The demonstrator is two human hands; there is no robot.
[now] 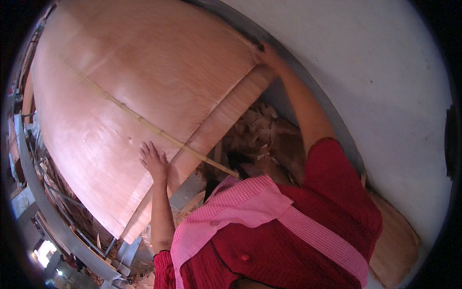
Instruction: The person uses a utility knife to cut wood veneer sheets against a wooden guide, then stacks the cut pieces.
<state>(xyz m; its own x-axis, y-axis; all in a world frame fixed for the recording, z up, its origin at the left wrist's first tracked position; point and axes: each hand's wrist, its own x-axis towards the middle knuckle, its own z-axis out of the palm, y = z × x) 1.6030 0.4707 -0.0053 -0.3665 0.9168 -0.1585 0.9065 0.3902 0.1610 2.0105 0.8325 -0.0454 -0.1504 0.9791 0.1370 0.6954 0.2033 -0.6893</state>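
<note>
A broad stack of thin reddish-brown wood veneer sheets (144,62) spreads out before me, its near edge offset in layers. Across it runs a long, thin bamboo stick (159,131), slanting from the far left to close by my chest. My left hand (154,161) lies on the near left part of the top sheet, fingers spread and holding nothing. With my right arm stretched out, my right hand (268,56) is at the right corner of the veneer, its fingers closed about the sheet's edge. The undersides of those fingers are hidden.
A pale wall (380,91) rises along the right, with a grey band at its foot. Crumpled veneer scraps (262,127) lie below the near edge. At the left stands a curved-looking metal frame (45,207), and a wooden board (392,241) is at the lower right.
</note>
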